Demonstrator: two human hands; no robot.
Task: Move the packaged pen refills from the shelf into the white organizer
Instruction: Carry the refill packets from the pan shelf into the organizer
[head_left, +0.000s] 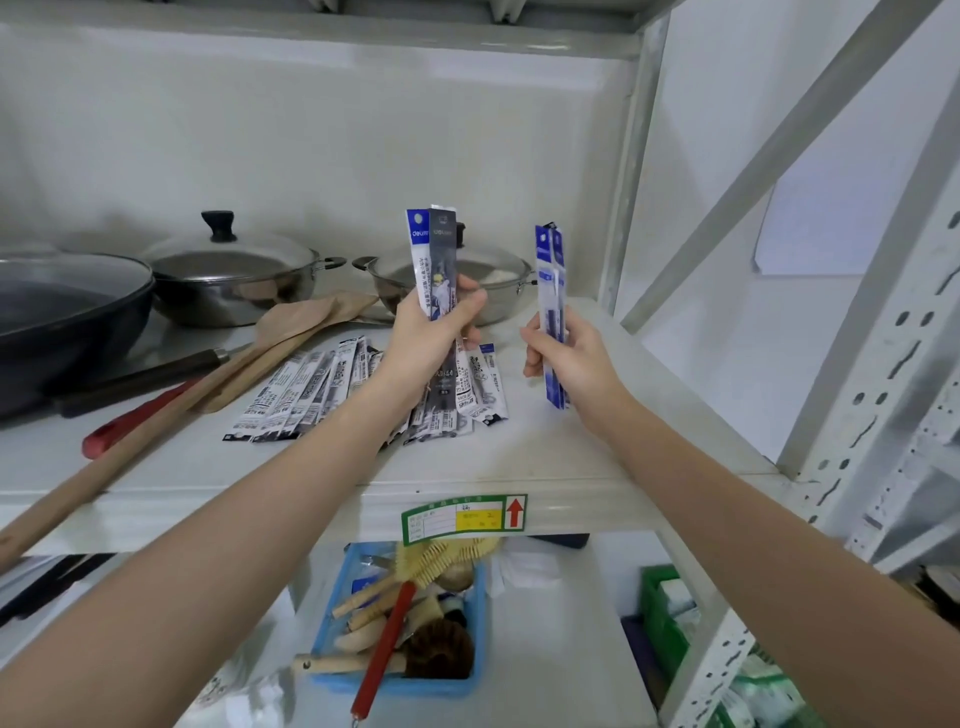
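Observation:
My left hand (434, 332) grips a few packaged pen refills (434, 249) upright above the white shelf (519, 447); one pack is white with a blue top, another dark grey. My right hand (566, 353) holds two blue-and-white refill packs (550, 280) upright, a little to the right. Several more refill packs (311, 387) lie fanned out flat on the shelf, below and left of my left hand. The white organizer is not in view.
Two lidded steel pots (234, 275) and a dark pan (67, 317) stand at the back left. Wooden spatulas (291, 338) and a red-handled tool (135, 421) lie on the shelf. A blue basket (332, 613) of brushes sits below, green bins (660, 608) to its right.

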